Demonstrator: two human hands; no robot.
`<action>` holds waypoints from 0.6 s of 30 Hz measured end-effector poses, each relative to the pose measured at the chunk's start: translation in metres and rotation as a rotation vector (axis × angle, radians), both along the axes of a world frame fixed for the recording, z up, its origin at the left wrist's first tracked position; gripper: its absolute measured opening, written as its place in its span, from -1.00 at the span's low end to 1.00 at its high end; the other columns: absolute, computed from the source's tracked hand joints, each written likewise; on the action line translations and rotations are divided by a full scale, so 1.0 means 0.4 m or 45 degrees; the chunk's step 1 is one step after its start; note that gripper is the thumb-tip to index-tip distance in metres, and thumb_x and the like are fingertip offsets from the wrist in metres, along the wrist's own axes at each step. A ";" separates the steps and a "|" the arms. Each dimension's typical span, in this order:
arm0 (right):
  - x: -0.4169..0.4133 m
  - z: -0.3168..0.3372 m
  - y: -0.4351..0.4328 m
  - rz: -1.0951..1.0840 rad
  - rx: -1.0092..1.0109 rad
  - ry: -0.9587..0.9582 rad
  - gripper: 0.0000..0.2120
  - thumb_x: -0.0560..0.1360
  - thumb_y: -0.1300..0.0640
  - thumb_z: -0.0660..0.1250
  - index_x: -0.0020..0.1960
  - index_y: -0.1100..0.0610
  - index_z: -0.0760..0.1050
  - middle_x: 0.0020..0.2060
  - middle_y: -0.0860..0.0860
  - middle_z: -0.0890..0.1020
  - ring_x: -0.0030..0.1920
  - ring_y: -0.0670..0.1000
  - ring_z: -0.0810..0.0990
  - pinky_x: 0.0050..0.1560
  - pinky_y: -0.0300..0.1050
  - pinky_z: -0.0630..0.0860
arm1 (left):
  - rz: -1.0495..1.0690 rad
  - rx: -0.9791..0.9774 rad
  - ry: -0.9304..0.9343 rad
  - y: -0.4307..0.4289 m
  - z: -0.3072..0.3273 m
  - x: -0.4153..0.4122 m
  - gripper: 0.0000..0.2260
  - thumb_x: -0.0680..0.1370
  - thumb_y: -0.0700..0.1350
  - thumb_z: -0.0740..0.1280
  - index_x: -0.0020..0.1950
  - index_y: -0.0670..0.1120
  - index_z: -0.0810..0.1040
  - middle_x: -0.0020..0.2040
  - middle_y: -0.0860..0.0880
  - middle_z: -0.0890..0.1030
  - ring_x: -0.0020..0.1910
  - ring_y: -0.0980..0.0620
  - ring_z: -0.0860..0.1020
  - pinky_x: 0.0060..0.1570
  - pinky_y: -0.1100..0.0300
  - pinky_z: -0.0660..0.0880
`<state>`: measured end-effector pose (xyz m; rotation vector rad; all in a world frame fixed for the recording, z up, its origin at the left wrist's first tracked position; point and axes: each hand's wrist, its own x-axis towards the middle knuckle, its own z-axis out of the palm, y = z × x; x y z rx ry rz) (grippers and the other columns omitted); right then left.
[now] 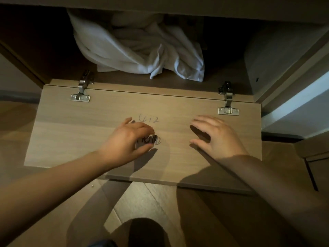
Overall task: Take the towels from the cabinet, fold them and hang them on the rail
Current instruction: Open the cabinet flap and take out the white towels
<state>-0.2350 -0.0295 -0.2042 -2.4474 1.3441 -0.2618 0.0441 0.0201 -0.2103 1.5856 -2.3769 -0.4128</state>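
Note:
A heap of crumpled white towels (135,49) lies inside the low open cabinet (53,56), at the middle of its dark floor. The cabinet's light wood door (89,132) is folded down flat toward me. My left hand (128,141) hovers over the middle of that door with loosely curled fingers and holds nothing. My right hand (217,138) is beside it over the door, fingers spread and relaxed, also holding nothing. Both hands are well short of the towels. No rail is in view.
Two metal hinges (81,90) (227,102) join the door to the cabinet. Handwritten marks (148,119) are on the door's inner face. A pale box-like object (277,59) stands at the cabinet's right. Wood flooring (142,202) lies below the door; a white wall (293,111) is at the right.

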 end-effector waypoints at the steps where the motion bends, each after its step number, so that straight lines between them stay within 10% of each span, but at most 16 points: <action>1: 0.024 0.012 -0.017 0.026 -0.007 0.003 -0.50 0.51 -0.07 0.37 0.42 -0.01 0.41 0.41 -0.05 0.43 0.43 0.00 0.34 0.45 -0.01 0.21 | 0.044 0.003 0.042 -0.010 0.009 0.022 -0.77 0.52 0.00 0.39 0.13 -0.05 0.63 0.09 0.01 0.65 0.06 0.02 0.60 0.21 -0.07 0.47; 18: 0.400 0.043 -0.287 0.044 -0.231 0.007 -0.34 0.49 -0.17 0.36 0.50 -0.01 0.23 0.37 0.16 0.44 0.21 0.14 0.56 0.14 0.04 0.53 | 0.403 0.017 0.245 -0.068 0.023 0.182 -0.71 0.54 -0.08 0.36 0.25 -0.08 0.57 0.12 0.02 0.60 0.10 0.11 0.53 0.10 0.24 0.47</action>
